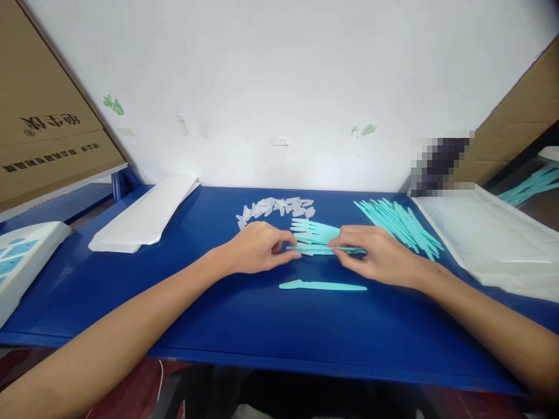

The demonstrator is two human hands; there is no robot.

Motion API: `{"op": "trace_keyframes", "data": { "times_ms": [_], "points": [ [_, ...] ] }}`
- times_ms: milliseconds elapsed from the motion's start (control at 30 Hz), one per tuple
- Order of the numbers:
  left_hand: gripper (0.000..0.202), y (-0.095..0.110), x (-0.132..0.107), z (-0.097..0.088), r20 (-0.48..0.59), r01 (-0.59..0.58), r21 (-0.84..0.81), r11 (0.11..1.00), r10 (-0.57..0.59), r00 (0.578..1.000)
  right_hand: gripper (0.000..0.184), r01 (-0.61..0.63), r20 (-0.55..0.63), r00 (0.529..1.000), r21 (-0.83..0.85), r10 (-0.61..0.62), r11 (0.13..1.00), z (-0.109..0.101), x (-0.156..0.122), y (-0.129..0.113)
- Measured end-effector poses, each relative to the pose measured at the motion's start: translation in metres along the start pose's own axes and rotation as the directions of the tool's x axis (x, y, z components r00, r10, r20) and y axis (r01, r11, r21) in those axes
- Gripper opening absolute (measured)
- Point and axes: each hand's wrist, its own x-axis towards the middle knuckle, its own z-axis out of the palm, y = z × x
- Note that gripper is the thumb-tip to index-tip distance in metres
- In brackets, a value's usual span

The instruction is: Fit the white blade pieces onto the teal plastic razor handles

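My right hand (371,253) pinches the handle of a turquoise eyebrow razor (318,248), held level just above the table. At its blade end, the thumb and index finger of my left hand (259,249) close on a pale, see-through blade cap (292,248). Behind my fingers lies a fanned group of turquoise razors (312,228), partly covered by my right hand. One loose razor (325,286) lies nearer to me, its blade end toward the left. Several clear caps (271,206) form a curved pile beyond my left hand.
A larger heap of turquoise razors (397,224) lies at the right of the blue table (209,314). White plastic bags flank the work, one at left (140,218) and one at right (498,238). A white box (30,256) stands at far left; cardboard (52,110) rises behind it.
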Motion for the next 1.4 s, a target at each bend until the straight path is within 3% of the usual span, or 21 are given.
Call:
{"op": "trace_keyframes", "data": {
  "times_ms": [133, 300, 400, 467, 533, 600, 700, 867, 933, 1033, 1100, 1233, 1400],
  "points": [
    [0.039, -0.022, -0.001, 0.002, -0.142, 0.127, 0.221, 0.967, -0.097, 0.985, 0.023, -0.067, -0.107, 0.993, -0.123, 0.054, 0.99, 0.003, -0.002, 0.015],
    [0.046, -0.038, -0.003, 0.008, -0.02, 0.187, 0.349, 0.918, -0.192, 0.981, 0.023, -0.157, -0.155, 0.979, -0.166, 0.131, 0.974, 0.004, -0.003, 0.021],
    [0.048, -0.039, -0.003, 0.008, 0.019, 0.186, 0.33, 0.925, -0.204, 0.979, 0.025, -0.205, -0.234, 0.955, -0.069, 0.184, 0.976, 0.0, -0.004, 0.009],
    [0.05, -0.041, -0.003, 0.009, 0.069, 0.158, 0.302, 0.94, -0.187, 0.98, 0.027, -0.196, -0.213, 0.959, -0.022, 0.187, 0.98, -0.003, -0.004, -0.003],
    [0.051, -0.043, -0.001, 0.008, 0.118, 0.128, 0.268, 0.955, -0.164, 0.979, 0.025, -0.161, -0.094, 0.983, -0.003, 0.16, 0.987, -0.005, -0.003, -0.015],
    [0.049, -0.044, 0.0, 0.007, 0.11, 0.097, 0.25, 0.964, -0.127, 0.986, 0.023, -0.108, 0.111, 0.988, 0.016, 0.105, 0.994, -0.007, -0.001, -0.022],
    [0.038, -0.04, 0.002, 0.004, 0.018, 0.035, 0.256, 0.966, -0.04, 0.999, 0.022, -0.09, 0.355, 0.933, 0.089, 0.053, 0.992, -0.008, 0.002, -0.025],
    [0.029, -0.028, 0.005, 0.004, -0.127, 0.078, 0.291, 0.954, -0.043, 0.991, 0.025, -0.215, 0.479, 0.87, 0.165, 0.113, 0.962, -0.012, 0.002, -0.018],
    [0.027, -0.026, 0.006, 0.006, -0.161, 0.155, 0.332, 0.93, -0.106, 0.981, 0.026, -0.205, 0.458, 0.88, 0.129, 0.125, 0.97, -0.014, 0.001, -0.014],
    [0.03, -0.026, 0.005, 0.007, -0.146, 0.239, 0.391, 0.889, -0.196, 0.97, 0.027, -0.148, 0.297, 0.947, 0.067, 0.122, 0.987, -0.014, -0.001, -0.007],
    [0.027, -0.027, 0.004, 0.005, -0.098, 0.243, 0.414, 0.877, -0.223, 0.97, 0.026, -0.154, 0.167, 0.976, 0.065, 0.142, 0.986, -0.013, -0.002, -0.003],
    [0.024, -0.024, 0.002, 0.0, -0.014, 0.189, 0.465, 0.865, -0.207, 0.978, 0.026, -0.155, -0.032, 0.987, 0.075, 0.158, 0.985, -0.004, -0.003, 0.003],
    [0.018, -0.018, 0.002, 0.0, -0.006, 0.133, 0.486, 0.864, -0.148, 0.989, 0.025, -0.154, -0.025, 0.988, 0.046, 0.155, 0.987, 0.007, -0.002, 0.011]
  ]
}}
